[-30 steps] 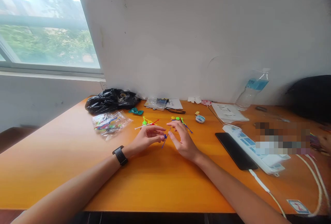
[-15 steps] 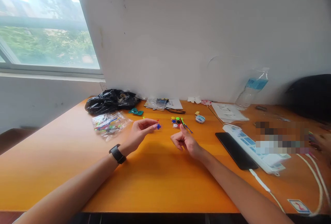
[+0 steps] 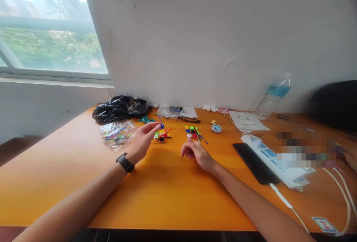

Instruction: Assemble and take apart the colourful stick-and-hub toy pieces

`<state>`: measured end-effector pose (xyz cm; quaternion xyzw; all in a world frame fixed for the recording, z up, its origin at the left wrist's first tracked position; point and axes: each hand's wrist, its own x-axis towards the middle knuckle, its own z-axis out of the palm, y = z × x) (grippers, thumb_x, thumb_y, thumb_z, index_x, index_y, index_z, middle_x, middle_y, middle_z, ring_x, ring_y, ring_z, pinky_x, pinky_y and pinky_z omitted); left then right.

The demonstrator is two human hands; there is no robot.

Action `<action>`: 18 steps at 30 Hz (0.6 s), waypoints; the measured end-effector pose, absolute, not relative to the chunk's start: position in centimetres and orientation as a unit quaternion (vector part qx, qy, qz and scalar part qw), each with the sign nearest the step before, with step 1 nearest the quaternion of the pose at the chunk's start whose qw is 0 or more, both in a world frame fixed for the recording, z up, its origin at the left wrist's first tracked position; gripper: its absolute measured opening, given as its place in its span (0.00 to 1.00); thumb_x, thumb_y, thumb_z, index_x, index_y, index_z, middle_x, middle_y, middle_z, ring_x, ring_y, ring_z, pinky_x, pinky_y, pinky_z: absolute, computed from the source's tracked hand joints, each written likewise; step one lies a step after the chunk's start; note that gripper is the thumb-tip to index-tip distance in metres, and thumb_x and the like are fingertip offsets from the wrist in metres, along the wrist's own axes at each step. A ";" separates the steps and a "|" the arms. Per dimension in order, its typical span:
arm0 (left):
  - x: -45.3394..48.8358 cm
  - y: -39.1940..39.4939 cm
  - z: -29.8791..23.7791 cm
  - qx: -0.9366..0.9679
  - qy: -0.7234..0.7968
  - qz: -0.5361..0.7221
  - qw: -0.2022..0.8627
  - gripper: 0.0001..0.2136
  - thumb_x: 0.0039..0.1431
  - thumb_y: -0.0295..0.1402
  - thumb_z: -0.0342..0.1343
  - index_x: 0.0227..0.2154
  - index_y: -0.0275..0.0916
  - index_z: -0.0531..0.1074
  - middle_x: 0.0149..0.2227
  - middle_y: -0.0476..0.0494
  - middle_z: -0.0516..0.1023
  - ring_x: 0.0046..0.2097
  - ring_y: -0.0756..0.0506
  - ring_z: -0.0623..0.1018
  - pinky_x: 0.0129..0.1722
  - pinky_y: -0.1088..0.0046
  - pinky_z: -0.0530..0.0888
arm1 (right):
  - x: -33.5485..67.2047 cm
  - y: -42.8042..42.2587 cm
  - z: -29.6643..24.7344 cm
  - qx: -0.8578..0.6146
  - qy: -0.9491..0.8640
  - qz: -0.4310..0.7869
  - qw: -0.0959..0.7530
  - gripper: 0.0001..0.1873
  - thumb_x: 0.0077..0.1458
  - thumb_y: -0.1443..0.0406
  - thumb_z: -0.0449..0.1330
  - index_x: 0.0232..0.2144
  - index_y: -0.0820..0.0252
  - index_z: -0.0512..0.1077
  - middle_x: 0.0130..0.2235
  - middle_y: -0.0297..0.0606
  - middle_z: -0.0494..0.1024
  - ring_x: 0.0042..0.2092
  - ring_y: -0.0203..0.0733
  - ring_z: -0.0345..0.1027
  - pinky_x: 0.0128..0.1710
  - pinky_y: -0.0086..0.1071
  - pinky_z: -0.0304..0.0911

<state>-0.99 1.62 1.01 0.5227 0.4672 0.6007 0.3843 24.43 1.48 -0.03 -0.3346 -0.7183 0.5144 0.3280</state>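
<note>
Head view only. Pinches a blue stick (image 3: pixel 162 124) between thumb and fingertips of the left hand (image 3: pixel 142 141) — closed narrowly on it, wrist lifted off the worktop (image 3: pixel 167 197). Holds the stick tilted, with a small blue knob at the grip, one end up toward the wall (image 3: pixel 195 48), the other down toward a heap of sticks (image 3: pixel 162 135) in red, yellow and green just beyond the fingertips. Cannot tell whether stick and heap touch. Wears a black watch (image 3: pixel 125 162) on the left wrist.

Rests the right hand (image 3: pixel 197 153) on the worktop, well apart from the left, fingers loosely half-curled, nothing visible in them. Points its forefinger toward a cluster of coloured discs (image 3: pixel 191 130) just beyond it.

Left of the heap: a clear bag (image 3: pixel 117 133) of coloured parts, and behind it a black bag (image 3: pixel 120 108) against the wall. Right of the discs: a small round blue-and-white thing (image 3: pixel 216 128), papers (image 3: pixel 247 121), a bottle (image 3: pixel 272 96) leaning at the wall. Nearer on the right: a dark phone (image 3: pixel 255 162) flat beside a white power strip (image 3: pixel 259 147), a white cable (image 3: pixel 281 196) trailing toward the worktop's edge. At the far right edge — partly cut off — another person's hand (image 3: pixel 351 159).
</note>
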 end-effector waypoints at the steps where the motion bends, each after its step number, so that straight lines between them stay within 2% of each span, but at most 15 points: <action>1: -0.9 1.5 1.1 0.529 0.467 0.598 0.381 0.20 0.61 0.49 0.66 0.47 0.40 0.82 0.49 0.37 0.84 0.49 0.40 0.79 0.45 0.69 0.72 | 24.4 1.5 -0.1 -0.338 -0.717 0.511 0.331 0.42 0.69 0.38 0.41 0.25 0.60 0.78 0.22 0.33 0.61 0.27 0.38 0.56 0.29 0.34 0.53; 6: -1.0 1.5 1.2 0.549 0.453 0.604 0.358 0.20 0.62 0.50 0.65 0.46 0.38 0.81 0.48 0.37 0.84 0.48 0.40 0.80 0.45 0.68 0.74 | 24.7 2.2 -0.9 -0.347 -0.714 0.491 0.359 0.37 0.70 0.40 0.45 0.30 0.60 0.78 0.23 0.33 0.63 0.27 0.38 0.58 0.29 0.33 0.55; 10: -0.3 1.1 0.8 0.572 0.439 0.601 0.346 0.18 0.62 0.50 0.65 0.42 0.38 0.81 0.43 0.39 0.84 0.44 0.41 0.81 0.43 0.68 0.75 | 24.7 2.3 -1.2 -0.343 -0.716 0.478 0.375 0.29 0.70 0.43 0.49 0.41 0.59 0.76 0.24 0.31 0.64 0.28 0.38 0.59 0.28 0.32 0.55; 13: 0.9 -0.1 0.7 0.629 0.430 0.548 0.344 0.17 0.63 0.48 0.64 0.40 0.38 0.81 0.39 0.40 0.84 0.38 0.43 0.79 0.38 0.68 0.74 | 24.4 2.0 -1.2 -0.328 -0.718 0.501 0.355 0.26 0.71 0.44 0.48 0.48 0.56 0.72 0.28 0.31 0.68 0.29 0.37 0.61 0.29 0.31 0.57; 18: 2.2 -2.3 1.5 0.753 0.411 0.451 0.247 0.13 0.66 0.45 0.61 0.37 0.41 0.82 0.34 0.43 0.82 0.33 0.46 0.73 0.34 0.69 0.69 | 23.7 1.4 -1.5 -0.298 -0.710 0.554 0.315 0.23 0.68 0.44 0.55 0.41 0.58 0.69 0.31 0.33 0.72 0.31 0.37 0.66 0.30 0.30 0.60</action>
